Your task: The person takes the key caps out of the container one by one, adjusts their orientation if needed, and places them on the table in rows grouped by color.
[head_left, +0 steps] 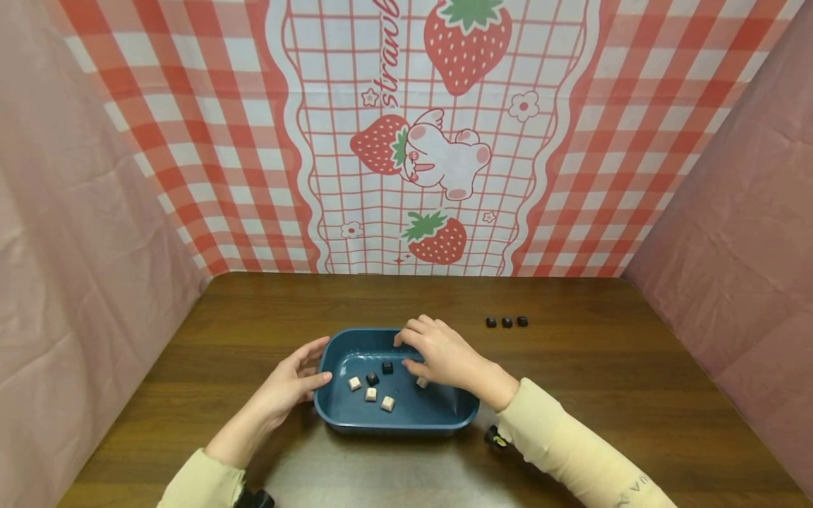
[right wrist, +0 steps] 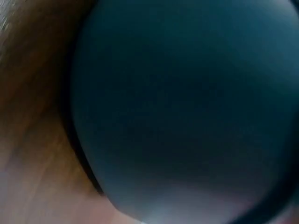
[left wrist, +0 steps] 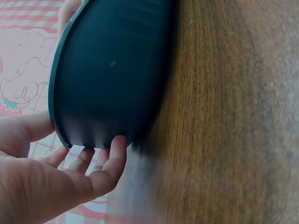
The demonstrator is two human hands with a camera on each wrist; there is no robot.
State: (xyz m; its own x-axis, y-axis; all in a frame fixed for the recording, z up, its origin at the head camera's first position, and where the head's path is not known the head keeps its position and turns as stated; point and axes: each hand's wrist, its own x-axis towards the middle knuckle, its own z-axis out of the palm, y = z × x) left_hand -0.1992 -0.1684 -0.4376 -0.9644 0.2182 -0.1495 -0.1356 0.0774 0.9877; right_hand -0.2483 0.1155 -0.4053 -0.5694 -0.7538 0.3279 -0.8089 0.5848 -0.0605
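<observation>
A blue plastic basin stands on the table, holding several small keycaps. Among them are black keycaps, one behind another, and cream ones such as the keycap nearest the front wall. At the basin's left end my left hand grips it, thumb at the rim and fingers against the outer wall, as the left wrist view shows. My right hand reaches over the right part, thumb and fingers apart, above a partly hidden cream keycap. Only the blurred basin wall fills the right wrist view.
Three black keycaps lie in a row on the wooden table, behind and right of the basin. A strawberry-patterned checked cloth hangs at the back. Pink cloths hang at both sides.
</observation>
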